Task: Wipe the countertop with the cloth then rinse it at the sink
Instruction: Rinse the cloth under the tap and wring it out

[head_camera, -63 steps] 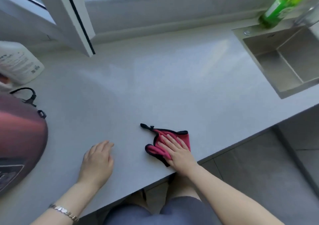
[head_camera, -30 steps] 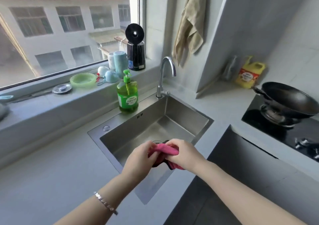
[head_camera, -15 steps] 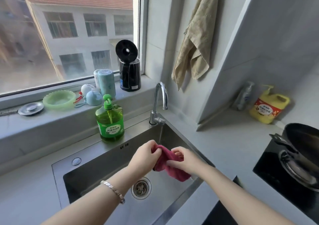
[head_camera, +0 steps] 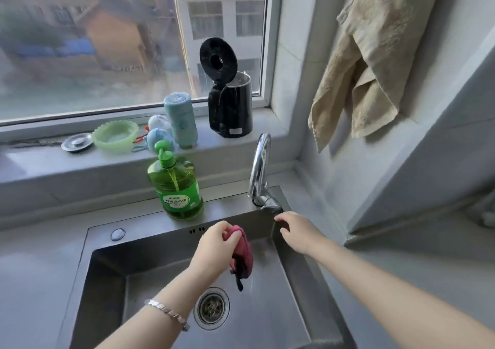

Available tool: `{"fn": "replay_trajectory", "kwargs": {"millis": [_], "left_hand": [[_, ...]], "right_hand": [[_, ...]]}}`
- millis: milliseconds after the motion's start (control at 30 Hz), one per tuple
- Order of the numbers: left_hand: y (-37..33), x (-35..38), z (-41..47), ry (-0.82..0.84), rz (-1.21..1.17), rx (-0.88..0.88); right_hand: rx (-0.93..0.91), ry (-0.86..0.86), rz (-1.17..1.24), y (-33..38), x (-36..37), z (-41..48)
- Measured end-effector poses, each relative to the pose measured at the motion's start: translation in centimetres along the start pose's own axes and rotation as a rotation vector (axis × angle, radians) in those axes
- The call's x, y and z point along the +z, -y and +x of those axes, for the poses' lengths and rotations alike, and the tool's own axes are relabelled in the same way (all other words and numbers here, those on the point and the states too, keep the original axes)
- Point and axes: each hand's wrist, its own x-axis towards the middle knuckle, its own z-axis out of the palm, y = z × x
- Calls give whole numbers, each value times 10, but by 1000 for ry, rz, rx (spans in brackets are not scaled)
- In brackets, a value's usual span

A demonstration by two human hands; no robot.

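Note:
My left hand [head_camera: 214, 249] grips the pink cloth [head_camera: 244, 255] with black trim, which hangs bunched over the steel sink [head_camera: 107, 276], above and right of the drain [head_camera: 211, 308]. My right hand [head_camera: 300, 231] holds nothing. It hovers with loosely curled fingers just below the faucet's lever [head_camera: 270, 202], at the sink's back right corner. The curved chrome faucet [head_camera: 258, 166] stands behind it; no water is visibly running. The grey countertop [head_camera: 34, 255] lies left of the sink.
A green dish soap bottle [head_camera: 175, 185] stands on the sink's back rim. The windowsill holds a black kettle [head_camera: 231, 107], a teal bottle [head_camera: 180, 119], a green bowl [head_camera: 115, 134] and a metal plug [head_camera: 77, 142]. A beige towel [head_camera: 369, 62] hangs on the right wall.
I went from wiping the counter to the sink. My right hand has let go of the cloth and moved up toward the faucet lever; my left hand now holds the cloth alone.

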Motion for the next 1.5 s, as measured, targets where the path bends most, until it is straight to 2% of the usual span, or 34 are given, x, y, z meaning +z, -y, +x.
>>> {"fn": "replay_trajectory", "kwargs": {"millis": [167,333,600,833,900,1000,1067,1133,1200,1300,1400,1500], "left_hand": [[-4,12,10,-86,-66,-109],[-4,16,9,-87,-129,-138],[-8,20,10,-99,-146,-154],[-17,9,4,-49,-164,-101],[-21,4,4,-13,-178,-97],[-25,-2,5,47,-230,-116],[-28,-6,4,111,-319,-135],[-28,-9,2,187,-417,-153],[-26,-13,0,243,-440,-149],[-16,-22,-3,237,-365,-158],[0,-33,-1,129,-55,-116],[14,-33,0,138,100,-45]], "right_hand": [[-188,112,-152,0,-5,63],[-174,248,-235,-9,7,80],[-189,220,-205,-30,10,69],[-232,189,-277,-25,3,55],[-303,230,-199,-13,3,44],[-380,351,112,5,8,17],[-371,355,251,8,13,6],[-326,320,317,6,20,0],[-285,259,242,3,24,1],[-217,286,182,-5,24,2],[-141,310,280,-13,17,4],[-113,258,392,-18,10,6]]}}
